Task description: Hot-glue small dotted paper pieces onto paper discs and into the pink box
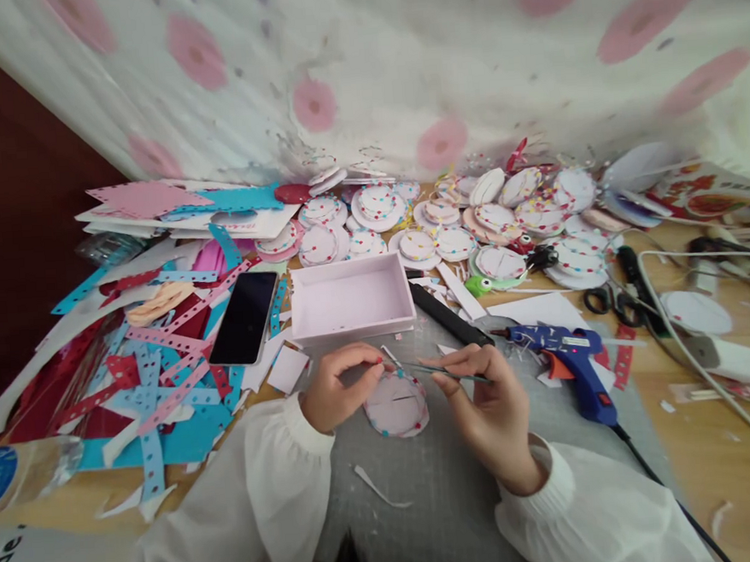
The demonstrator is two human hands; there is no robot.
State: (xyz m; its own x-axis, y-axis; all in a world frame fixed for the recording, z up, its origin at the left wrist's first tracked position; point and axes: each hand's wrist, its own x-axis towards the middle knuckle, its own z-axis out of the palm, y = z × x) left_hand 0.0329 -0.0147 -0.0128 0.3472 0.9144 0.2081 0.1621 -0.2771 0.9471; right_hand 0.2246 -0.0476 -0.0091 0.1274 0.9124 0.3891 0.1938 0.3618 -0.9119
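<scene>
On the grey cutting mat [391,511] lies a round white paper disc [393,404] with small blue and red dots round its rim and a dark line across it. At its upper left edge my left hand [347,381] is closed, thumb and forefinger pinched at a small red bead [379,361]. My right hand [490,401] grips a pair of slim dark tweezers [449,370], their tips pointing left to the disc's top edge. A small pale strip shows by the tips; whether they touch it I cannot tell. Below the disc is a curled white scrap [380,488].
An open white box [354,299] stands behind the disc. To the right lie a blue glue gun [566,357] with its cord, a black stick-shaped tool [447,313] and scissors [614,303]. Several decorated discs [502,263] pile up behind. At left are a phone [244,318] and punched paper strips [148,391].
</scene>
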